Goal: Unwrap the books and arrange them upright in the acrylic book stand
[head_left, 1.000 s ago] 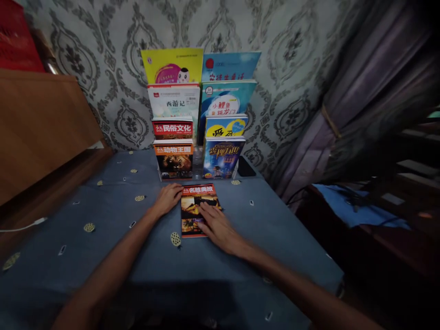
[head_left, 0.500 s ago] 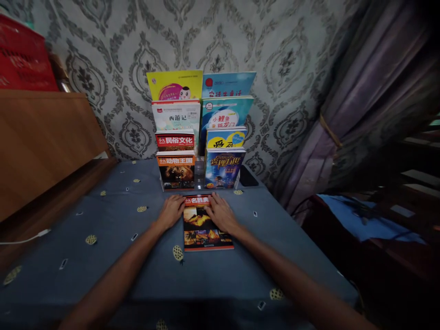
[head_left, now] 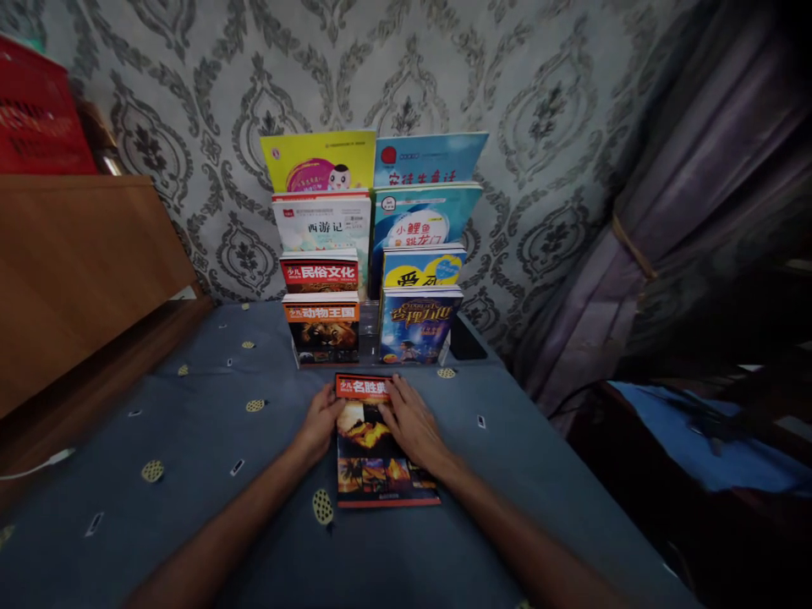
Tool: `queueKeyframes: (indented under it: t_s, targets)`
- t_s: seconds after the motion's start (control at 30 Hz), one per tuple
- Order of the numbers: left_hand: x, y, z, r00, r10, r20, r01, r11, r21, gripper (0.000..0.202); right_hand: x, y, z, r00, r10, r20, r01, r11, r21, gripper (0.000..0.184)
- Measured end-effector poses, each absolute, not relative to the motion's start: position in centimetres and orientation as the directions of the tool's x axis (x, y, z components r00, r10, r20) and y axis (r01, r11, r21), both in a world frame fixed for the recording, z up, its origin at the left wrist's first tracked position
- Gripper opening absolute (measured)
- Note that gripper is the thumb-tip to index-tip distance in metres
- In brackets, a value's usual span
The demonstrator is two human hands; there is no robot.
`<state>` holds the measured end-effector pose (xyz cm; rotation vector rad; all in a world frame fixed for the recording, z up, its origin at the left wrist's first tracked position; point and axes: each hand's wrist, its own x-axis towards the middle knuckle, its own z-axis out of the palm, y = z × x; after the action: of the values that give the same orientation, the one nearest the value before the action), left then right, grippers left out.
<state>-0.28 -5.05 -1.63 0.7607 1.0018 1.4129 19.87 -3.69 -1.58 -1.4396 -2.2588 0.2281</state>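
Observation:
A book (head_left: 364,436) with a red title band and dark sunset pictures lies flat on the cloth-covered table in front of me. My left hand (head_left: 320,420) is at its upper left edge, thumb over the cover and fingers curled at the side; the fingertips are partly hidden. Across the upper right of the same book lies my right hand (head_left: 414,423), its fingers stretched out on the cover. Just behind it, a clear tiered book rack (head_left: 370,345) holds several books, among them an orange-banded lion book (head_left: 322,334) and a blue book (head_left: 419,326).
Beside the rack's right side lies a dark flat object (head_left: 468,340). A wooden cabinet (head_left: 82,271) with a red box (head_left: 38,114) on top borders the left. To the right hang a purple curtain (head_left: 589,254) and, lower, a blue cloth (head_left: 710,431). A white cable (head_left: 47,463) reaches the left side.
My left hand has gone from lying flatter at the book's top left corner to curling at its left edge. The view has shifted slightly, so the book and rack appear larger and lower.

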Motion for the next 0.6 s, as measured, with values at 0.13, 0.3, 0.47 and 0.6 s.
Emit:
queueKeyframes:
  t_s: [0.13, 0.3, 0.47, 0.6]
  targets:
    - [0.6, -5.7, -0.4, -0.043, 0.976, -0.211, -0.529, 0.157, 0.834, 0.039, 19.9, -3.7, -2.3, -0.322, 0.890, 0.323, 0.748, 0.448, -0.490, 0.057]
    - [0.3, -6.1, 1.2, -0.078, 0.956, -0.282, -0.586, 0.185, 0.789, 0.029, 19.1, -4.5, -2.6, -0.231, 0.924, 0.305, 0.551, 0.382, -0.742, 0.069]
    - [0.5, -6.8, 2.7, -0.244, 0.933, -0.264, -0.549, 0.092, 0.831, 0.039, 17.7, -5.6, -1.2, -0.082, 0.969, 0.235, 0.310, 0.249, -0.918, 0.075]
    - [0.3, -6.9, 4.8, -0.404, 0.914, -0.032, -0.328, -0.112, 0.938, 0.050, 16.2, -5.9, 2.7, -0.088, 0.970, 0.225, 0.185, 0.238, -0.953, 0.060]
